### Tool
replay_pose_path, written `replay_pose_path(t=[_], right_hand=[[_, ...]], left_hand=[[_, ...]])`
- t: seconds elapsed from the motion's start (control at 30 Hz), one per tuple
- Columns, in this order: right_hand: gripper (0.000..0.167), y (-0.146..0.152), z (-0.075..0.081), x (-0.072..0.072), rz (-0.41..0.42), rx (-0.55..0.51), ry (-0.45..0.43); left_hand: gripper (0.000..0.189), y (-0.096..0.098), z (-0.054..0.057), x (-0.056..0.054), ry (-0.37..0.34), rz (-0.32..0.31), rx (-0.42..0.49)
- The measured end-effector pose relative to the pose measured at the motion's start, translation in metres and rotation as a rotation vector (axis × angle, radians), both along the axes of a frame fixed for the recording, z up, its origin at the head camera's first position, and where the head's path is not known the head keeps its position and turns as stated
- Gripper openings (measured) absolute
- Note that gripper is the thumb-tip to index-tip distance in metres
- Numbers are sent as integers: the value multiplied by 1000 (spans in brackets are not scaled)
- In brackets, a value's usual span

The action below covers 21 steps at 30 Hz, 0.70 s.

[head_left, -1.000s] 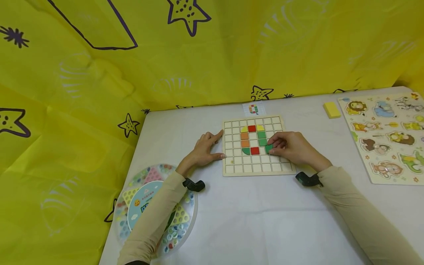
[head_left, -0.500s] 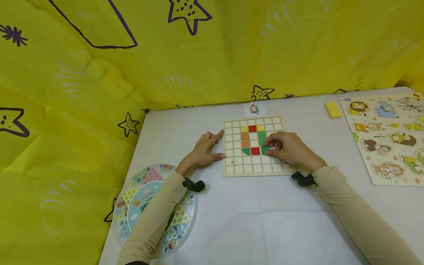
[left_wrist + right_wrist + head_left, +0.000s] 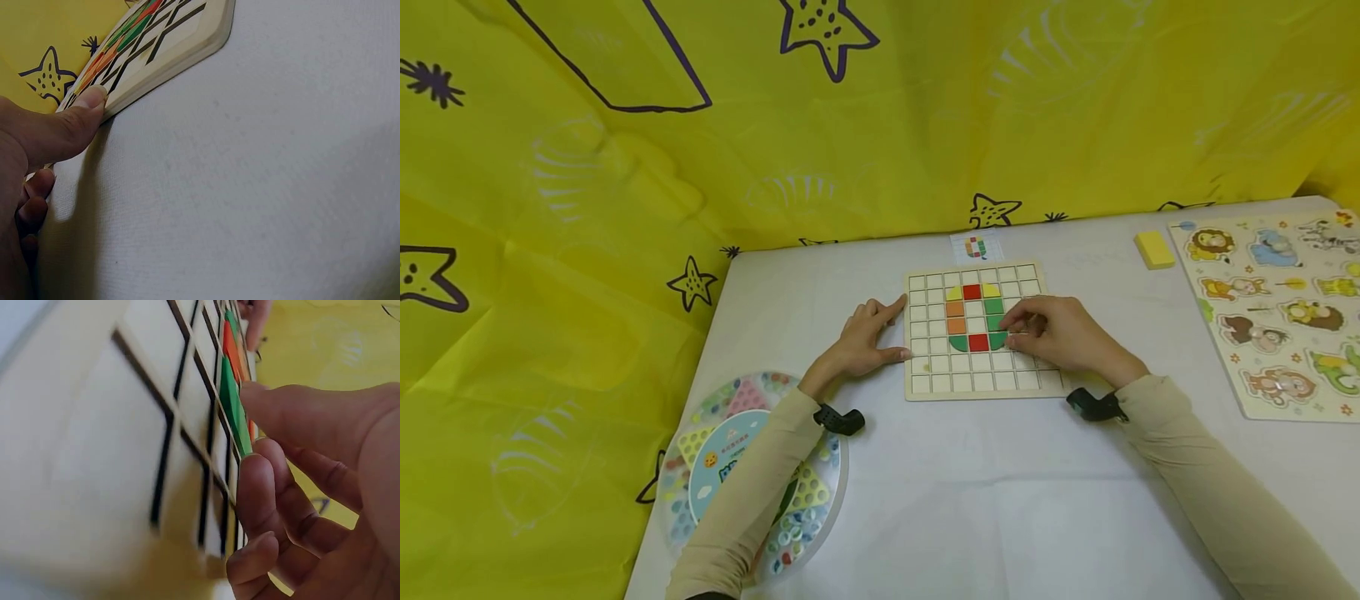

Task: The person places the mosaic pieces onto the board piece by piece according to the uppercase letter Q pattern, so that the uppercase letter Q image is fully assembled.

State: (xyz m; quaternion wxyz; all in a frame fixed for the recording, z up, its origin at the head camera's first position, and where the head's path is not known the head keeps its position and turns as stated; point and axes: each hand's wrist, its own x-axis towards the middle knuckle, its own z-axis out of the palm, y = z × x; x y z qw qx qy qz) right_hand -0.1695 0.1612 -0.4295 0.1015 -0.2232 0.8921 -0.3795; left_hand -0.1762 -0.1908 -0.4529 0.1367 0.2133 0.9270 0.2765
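A wooden grid board (image 3: 940,384) lies on the table, with red, orange, yellow and green tiles set in a ring on it. My right hand (image 3: 1067,335) is over the board's right side. Its thumb and fingertips pinch a green quarter-round tile (image 3: 232,406) at the ring's lower right corner; the fingers partly cover it. At the left edge of the board, my left hand (image 3: 859,342) touches the rim with thumb and index finger spread apart. In the left wrist view its thumb (image 3: 78,122) rests against the board's edge, the other fingers partly hidden.
Behind the board lies a small pattern card (image 3: 976,247) showing a similar coloured ring. A yellow block (image 3: 1153,249) and an animal puzzle board (image 3: 1243,350) are to the right. Under the left forearm sits a round marble game board (image 3: 811,492). Yellow cloth (image 3: 880,150) hangs behind.
The green quarter-round tile has moved left into the ring's lower right corner, with my right hand's fingers following it. My left hand stays at the board's edge.
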Motion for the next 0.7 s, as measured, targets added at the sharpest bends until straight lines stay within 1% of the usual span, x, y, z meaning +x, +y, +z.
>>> replay_pose_path(t=[0.17, 0.3, 0.5, 0.7], right_hand=[[14, 27, 5, -1, -81, 31, 41], [15, 50, 8, 1, -114, 70, 71], [22, 78, 5, 9, -118, 150, 82], [24, 94, 0, 19, -109, 185, 100]], left_hand=[[94, 1, 0, 0, -7, 6, 2], [94, 1, 0, 0, -7, 9, 0], [93, 1, 1, 1, -4, 11, -1], [93, 2, 1, 1, -9, 9, -3]])
